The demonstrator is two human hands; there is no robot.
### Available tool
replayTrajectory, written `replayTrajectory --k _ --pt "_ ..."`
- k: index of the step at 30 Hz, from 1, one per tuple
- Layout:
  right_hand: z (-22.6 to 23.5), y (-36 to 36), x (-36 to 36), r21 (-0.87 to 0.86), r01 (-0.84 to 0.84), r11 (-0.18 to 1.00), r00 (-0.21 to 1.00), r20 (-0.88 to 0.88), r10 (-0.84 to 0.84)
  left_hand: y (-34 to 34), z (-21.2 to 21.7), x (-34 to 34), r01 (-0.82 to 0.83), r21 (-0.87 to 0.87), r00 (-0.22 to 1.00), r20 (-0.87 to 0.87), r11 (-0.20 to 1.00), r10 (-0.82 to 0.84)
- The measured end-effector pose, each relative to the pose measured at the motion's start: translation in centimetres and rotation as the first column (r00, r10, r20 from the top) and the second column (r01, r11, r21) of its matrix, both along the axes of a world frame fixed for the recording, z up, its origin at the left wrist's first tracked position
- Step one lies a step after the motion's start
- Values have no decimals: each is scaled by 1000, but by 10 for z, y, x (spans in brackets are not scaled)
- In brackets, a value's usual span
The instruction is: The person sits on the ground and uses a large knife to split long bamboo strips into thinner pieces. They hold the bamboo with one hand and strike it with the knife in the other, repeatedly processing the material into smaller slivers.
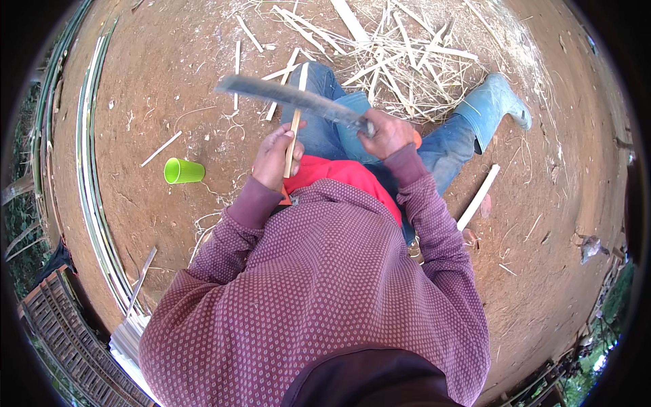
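Note:
My right hand (389,134) is closed round the handle of a machete (291,99), whose long grey blade reaches left over my thigh and is slightly blurred. Between the thumb and fingers of my left hand (274,156) stands a narrow split bamboo strip (293,144), its upper part passing behind the blade. Whether the edge touches the strip I cannot tell. Red cloth (339,178) covers my lap, and my jeans end in blue rubber boots (491,105).
Beyond my legs lies a heap of pale bamboo strips and shavings (407,64). A green cup (184,171) rests on its side at the left, near long bamboo poles (88,156). One pale strip (479,197) lies on the dirt floor at the right.

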State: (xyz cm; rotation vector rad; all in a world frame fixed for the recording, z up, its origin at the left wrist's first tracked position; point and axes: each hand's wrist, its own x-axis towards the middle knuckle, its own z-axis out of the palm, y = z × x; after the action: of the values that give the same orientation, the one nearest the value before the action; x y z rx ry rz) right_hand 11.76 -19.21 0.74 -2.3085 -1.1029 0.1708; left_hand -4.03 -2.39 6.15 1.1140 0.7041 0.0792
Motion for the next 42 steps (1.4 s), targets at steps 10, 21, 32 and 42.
replayTrajectory --k 10,21,32,42 --pt "1 11 -33 120 -177 977 984 -10 180 -4 -9 -2 -87 149 992 -74 985 99" --pt "-15 10 -16 38 36 999 999 -13 -35 -11 12 -16 -2 63 1000 -13 998 3" --pt "-12 6 -8 70 -25 997 1000 4 25 -10 17 -5 -10 51 1000 -12 999 10" --pt "-23 0 9 -4 14 1000 997 78 -13 -10 15 -13 55 -19 998 9 998 -55"
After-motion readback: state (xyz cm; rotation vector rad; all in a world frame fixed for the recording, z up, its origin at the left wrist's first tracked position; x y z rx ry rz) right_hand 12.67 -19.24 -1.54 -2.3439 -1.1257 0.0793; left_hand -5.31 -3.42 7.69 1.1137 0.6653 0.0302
